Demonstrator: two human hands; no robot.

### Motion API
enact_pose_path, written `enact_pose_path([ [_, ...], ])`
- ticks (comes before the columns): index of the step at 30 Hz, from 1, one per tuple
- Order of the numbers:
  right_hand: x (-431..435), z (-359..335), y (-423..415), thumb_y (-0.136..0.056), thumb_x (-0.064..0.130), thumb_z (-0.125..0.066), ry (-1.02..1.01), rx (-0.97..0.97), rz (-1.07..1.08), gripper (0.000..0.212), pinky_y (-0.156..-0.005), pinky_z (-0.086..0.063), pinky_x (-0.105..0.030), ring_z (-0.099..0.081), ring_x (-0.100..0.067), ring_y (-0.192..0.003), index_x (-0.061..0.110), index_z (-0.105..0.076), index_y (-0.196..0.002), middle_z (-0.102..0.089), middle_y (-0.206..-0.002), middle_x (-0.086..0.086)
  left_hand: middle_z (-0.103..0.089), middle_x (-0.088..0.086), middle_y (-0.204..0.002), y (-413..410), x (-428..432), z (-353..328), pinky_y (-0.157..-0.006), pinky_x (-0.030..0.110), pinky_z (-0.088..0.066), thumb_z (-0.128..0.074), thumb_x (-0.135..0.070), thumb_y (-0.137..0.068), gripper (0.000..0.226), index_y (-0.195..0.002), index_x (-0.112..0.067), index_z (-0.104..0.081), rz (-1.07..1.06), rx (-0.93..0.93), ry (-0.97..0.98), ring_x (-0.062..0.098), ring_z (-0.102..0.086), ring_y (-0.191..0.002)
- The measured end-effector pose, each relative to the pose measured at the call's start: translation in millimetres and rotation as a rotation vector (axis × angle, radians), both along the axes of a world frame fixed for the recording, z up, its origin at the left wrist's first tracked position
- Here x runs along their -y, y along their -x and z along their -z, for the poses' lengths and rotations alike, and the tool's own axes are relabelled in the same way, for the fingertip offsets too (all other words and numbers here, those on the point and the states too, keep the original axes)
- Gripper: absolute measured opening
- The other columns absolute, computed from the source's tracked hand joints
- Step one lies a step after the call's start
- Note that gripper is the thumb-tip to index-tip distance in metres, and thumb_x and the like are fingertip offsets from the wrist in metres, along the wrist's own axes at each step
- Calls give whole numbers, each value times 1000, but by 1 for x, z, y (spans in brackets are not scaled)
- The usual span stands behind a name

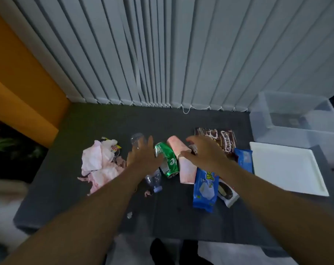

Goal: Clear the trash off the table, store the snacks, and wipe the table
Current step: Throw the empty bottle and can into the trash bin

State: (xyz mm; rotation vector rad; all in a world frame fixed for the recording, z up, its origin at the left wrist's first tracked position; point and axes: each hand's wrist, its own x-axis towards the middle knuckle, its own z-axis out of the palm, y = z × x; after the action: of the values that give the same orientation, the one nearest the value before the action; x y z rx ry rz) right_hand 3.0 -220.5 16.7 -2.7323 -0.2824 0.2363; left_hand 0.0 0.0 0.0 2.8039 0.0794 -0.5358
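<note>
**Both hands over the trash pile, nothing gripped**

Currently I see the left hand point(143, 157) spread flat above the clear plastic bottle point(153, 180), beside the dented green soda can point(165, 159). Right hand point(204, 153) hovers with loose fingers over the pale pink paper cup point(183, 163); I see no grip. Crumpled pink-white tissue point(99, 163) lies left, blue snack packets point(204, 190) and brown cereal box point(222, 140) right. All sit on the dark grey table point(82, 203); white tray point(286, 167) and clear storage bin point(296, 121) are far right.

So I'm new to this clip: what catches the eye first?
Two bare arms reach in, the left hand and right hand open over a green can lying mid-table. Crumpled pink tissues sit left of it; blue snack packs and a white tray sit right.
</note>
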Motion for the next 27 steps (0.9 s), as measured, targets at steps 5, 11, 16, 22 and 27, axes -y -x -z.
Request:
enact_pose_path([
  [5, -26, 35, 9, -86, 58, -61, 20, -143, -16, 44, -79, -52, -35, -64, -22, -93, 23, -67, -112, -69, -94, -1, -15, 15, -158, 15, -12, 38, -102, 54, -44, -54, -61, -86, 92, -156, -27, -5, -145, -122, 85, 47, -45, -129],
  [11, -49, 68, 13, -86, 69, -52, 116, -210, 35, 53, -65, -50, -32, -64, -23, -79, 18, -62, -96, -61, -80, 2, -21, 21, -148, 27, -12, 65, -99, 51, -47, -58, -52, -90, 86, -154, -31, -5, -241, -154, 156, 48, -50, -122],
  [16, -65, 73, 10, -91, 68, -45, 194, -181, 93, 54, -60, -42, -32, -57, -22, -71, 17, -59, -86, -56, -76, 0, -39, 20, -132, 27, -7, 66, -94, 54, -51, -62, -46, -77, 94, -148, -45, -2, -367, -182, 353, 47, -57, -110],
  [22, -66, 76, 5, -78, 57, -64, 27, -260, 201, 40, -62, -49, -32, -64, -25, -78, 19, -63, -90, -65, -82, -1, -53, 21, -130, 30, -15, 67, -91, 51, -54, -60, -42, -66, 106, -146, -50, 11, -470, -206, 479, 40, -63, -99],
  [27, -60, 70, 3, -73, 51, -71, -127, -306, 192, 31, -56, -38, -27, -59, -17, -72, 23, -59, -81, -61, -73, 5, -50, 21, -133, 32, -17, 51, -92, 49, -53, -61, -42, -66, 104, -143, -53, 7, -480, -162, 480, 40, -61, -103],
])
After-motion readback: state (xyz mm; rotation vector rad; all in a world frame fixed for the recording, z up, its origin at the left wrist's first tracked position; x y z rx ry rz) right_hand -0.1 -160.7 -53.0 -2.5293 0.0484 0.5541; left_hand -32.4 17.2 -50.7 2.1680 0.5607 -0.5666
